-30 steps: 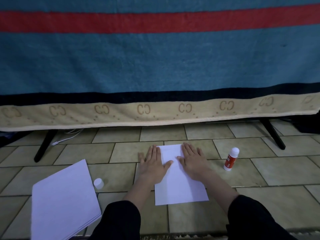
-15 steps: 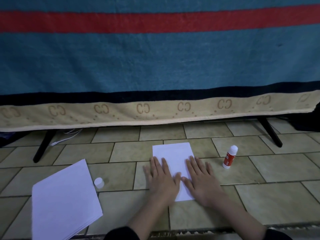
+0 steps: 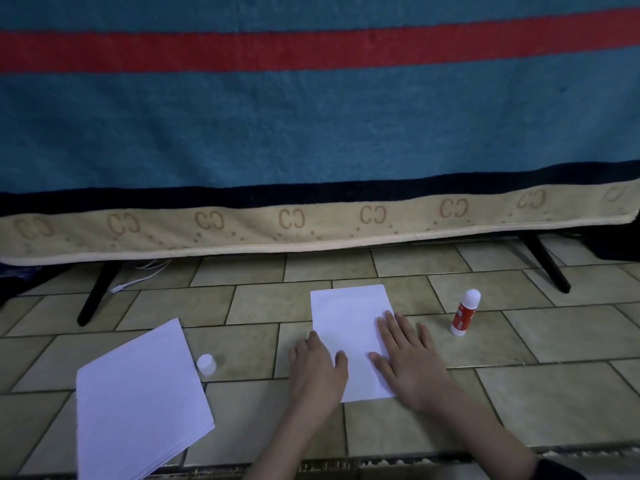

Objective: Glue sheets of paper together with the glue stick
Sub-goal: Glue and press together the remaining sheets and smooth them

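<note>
Landmark: the white sheet of paper (image 3: 349, 327) lying flat on the tiled floor (image 3: 554, 393), long edge running away from the person.

Left hand (image 3: 317, 372): palm down on the sheet's left edge, near its lower half; thumb on the paper, the fingers lying partly off it on the tile; the grip is flat and loose, clasping nothing.

Right hand (image 3: 410, 362): palm down on the sheet's right edge, fingers spread and extended — some on the paper, the outer ones over the tile; grip likewise flat, nothing held.

Glue stick (image 3: 465, 311): standing upright on the floor to the right of the sheet, clear of the right hand; red body, white top; touched by neither hand.

Small white cap (image 3: 206, 364): on the floor to the left of the sheet, apart from the left hand.

Stack of white paper (image 3: 138, 403): further left of the sheet, just beyond the cap, set at an angle — edges of several sheets visible at its near corner.

Beyond the sheet: a blue blanket (image 3: 311, 126) with a red stripe and a beige patterned border, hanging above the floor; black legs (image 3: 97, 292) under it.
</note>
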